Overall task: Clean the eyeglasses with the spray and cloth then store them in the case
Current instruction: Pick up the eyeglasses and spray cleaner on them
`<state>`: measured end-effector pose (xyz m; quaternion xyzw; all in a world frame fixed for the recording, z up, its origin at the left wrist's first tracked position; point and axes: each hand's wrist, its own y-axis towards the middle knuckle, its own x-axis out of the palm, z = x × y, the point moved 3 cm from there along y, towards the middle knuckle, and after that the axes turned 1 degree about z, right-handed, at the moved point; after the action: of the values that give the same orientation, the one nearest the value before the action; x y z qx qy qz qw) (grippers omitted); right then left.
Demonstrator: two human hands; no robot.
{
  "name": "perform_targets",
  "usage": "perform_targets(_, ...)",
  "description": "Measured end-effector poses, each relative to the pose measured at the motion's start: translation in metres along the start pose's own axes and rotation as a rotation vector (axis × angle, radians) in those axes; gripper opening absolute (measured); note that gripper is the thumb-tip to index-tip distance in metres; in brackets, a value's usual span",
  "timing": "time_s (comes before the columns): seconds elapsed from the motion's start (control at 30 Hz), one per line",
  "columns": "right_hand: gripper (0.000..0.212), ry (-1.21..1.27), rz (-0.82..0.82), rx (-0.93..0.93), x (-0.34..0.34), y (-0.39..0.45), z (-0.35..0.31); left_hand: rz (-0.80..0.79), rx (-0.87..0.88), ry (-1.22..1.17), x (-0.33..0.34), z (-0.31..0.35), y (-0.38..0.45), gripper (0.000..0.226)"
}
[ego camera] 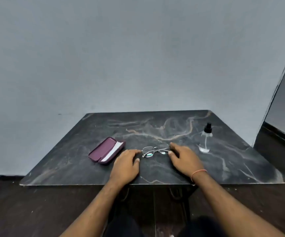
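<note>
Thin metal-framed eyeglasses [154, 151] lie on the dark marble table [232, 161], near its front middle. My left hand [126, 164] is at their left end, forefinger and thumb tips closing on the frame. At the right end, my right hand [183, 156] has forefinger and thumb on either side of the hinge. A maroon case [102, 151] lies open to the left with a white cloth [114, 149] folded inside. To the right stands a clear spray bottle [205, 141] with a black nozzle, upright.
The table stands against a plain grey wall [138, 57], with dark wooden floor [27, 211] in front and at both sides. A thin orange band [198, 172] circles my right wrist. Bare marble stretches behind the eyeglasses.
</note>
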<state>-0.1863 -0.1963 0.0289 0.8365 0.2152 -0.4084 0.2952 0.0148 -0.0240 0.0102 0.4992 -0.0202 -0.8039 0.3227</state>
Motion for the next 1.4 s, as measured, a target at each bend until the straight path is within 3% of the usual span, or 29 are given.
perform_targets(0.1, 0.08, 0.096, -0.007, 0.067, -0.009, -0.001, -0.001, 0.016, -0.031, 0.03, -0.004, 0.001, 0.003, 0.047)
perform_targets(0.2, 0.09, 0.002, -0.041, 0.071, -0.01, -0.001, -0.009, -0.011, -0.064, 0.003, -0.003, -0.001, 0.008, 0.041)
perform_targets(0.5, 0.06, -0.041, -0.013, 0.048, 0.0, 0.023, -0.01, -0.006, -0.068, -0.067, 0.008, -0.011, 0.031, 0.033)
perform_targets(0.73, 0.064, 0.008, 0.072, 0.004, 0.004, 0.028, -0.005, 0.062, -0.076, -0.209, 0.007, -0.01, 0.035, 0.02)
perform_targets(0.97, 0.051, 0.251, 0.216, -0.014, -0.005, 0.022, -0.003, 0.122, -0.079, -0.593, -0.005, 0.018, 0.04, 0.018)
perform_targets(1.17, 0.052, 0.392, 0.353, -0.027, -0.008, 0.021, 0.003, 0.1, -0.093, -0.876, 0.002, 0.037, 0.057, 0.019)
perform_targets(1.4, 0.055, 0.403, 0.382, -0.135, -0.01, 0.019, 0.0, 0.117, -0.016, -0.832, 0.007, 0.034, 0.053, 0.02)
